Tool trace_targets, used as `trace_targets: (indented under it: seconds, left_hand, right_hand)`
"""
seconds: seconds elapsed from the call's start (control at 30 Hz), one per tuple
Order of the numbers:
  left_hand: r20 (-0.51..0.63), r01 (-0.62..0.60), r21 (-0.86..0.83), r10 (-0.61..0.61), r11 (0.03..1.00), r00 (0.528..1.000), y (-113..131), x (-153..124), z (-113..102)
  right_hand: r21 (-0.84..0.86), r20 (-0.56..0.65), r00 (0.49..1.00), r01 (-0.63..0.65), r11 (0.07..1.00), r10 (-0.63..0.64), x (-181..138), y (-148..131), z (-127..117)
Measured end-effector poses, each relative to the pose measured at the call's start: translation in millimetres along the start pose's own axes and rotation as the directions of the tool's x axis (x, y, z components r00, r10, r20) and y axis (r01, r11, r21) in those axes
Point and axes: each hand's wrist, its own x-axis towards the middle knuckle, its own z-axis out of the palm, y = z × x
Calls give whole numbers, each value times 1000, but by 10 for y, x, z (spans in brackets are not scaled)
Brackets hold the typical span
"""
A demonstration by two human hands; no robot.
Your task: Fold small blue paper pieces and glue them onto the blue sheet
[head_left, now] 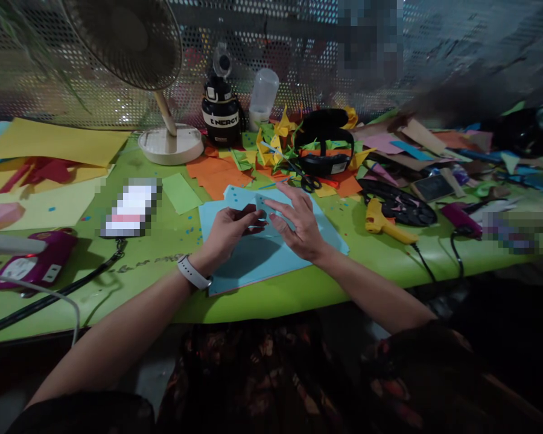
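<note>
A green surface is stretching before a perforated metal screen. Along its far edge a fan (169, 144) is standing left of a black bottle (222, 123), whose white band is reading "ENERGY"; the smaller mark beneath is staying too small to read. Near the middle of the near edge, light-blue sheets (253, 259) are lying stacked, and a small blue paper piece (263, 204) is sitting above their far part, between the hands. The left hand (224, 232), wearing a white watch band (193, 273), is bunching its fingertips at the piece; whether they are pinching it I cannot tell. The right hand (301, 223) is holding its fingers spread, fingertips at the piece's other side. Toward the left edge a phone (132, 206) is lying, its screen blurred out. Toward the right edge a yellow glue gun (384, 223) is resting, its cord trailing over the near edge.
</note>
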Motion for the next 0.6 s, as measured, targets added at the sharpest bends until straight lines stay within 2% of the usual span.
trace_targets:
  seconds: [0.3, 0.47, 0.6]
  left_hand:
    - [33, -16, 18, 15, 1000, 999, -2, -5, -18]
    - [29, -19, 11, 19, 1000, 999, -9, 3, -27]
    - [35, -13, 22, 13, 1000, 999, 16, -6, -18]
  right_hand:
    - [4, -43, 999, 34, 999, -34, 7, -14, -18]
    - [-11, 4, 1000, 14, 1000, -14, 7, -3, -5]
    - [17, -40, 999, 14, 1000, -13, 18, -20, -44]
